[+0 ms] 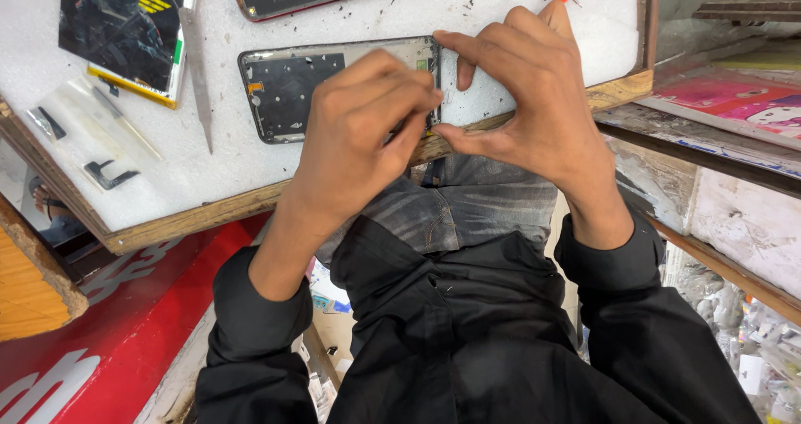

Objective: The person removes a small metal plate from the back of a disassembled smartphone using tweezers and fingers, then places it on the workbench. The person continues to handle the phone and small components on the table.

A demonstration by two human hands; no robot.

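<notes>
White foam work mat (517,32) on a wooden board — an opened phone frame (292,86) lies at its near edge, right end under both hands. Left hand (359,132) curled, fingertips pinching at that end; whether it holds a small part, cannot tell. Right hand (526,98) grips the frame's corner, thumb below. Risk, as I judge: prying pressure could slide the frame off the edge, or bend it.

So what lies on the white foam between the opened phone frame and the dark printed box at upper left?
Head view: metal tweezers lie on the foam mat, between the phone frame and the box.
</notes>
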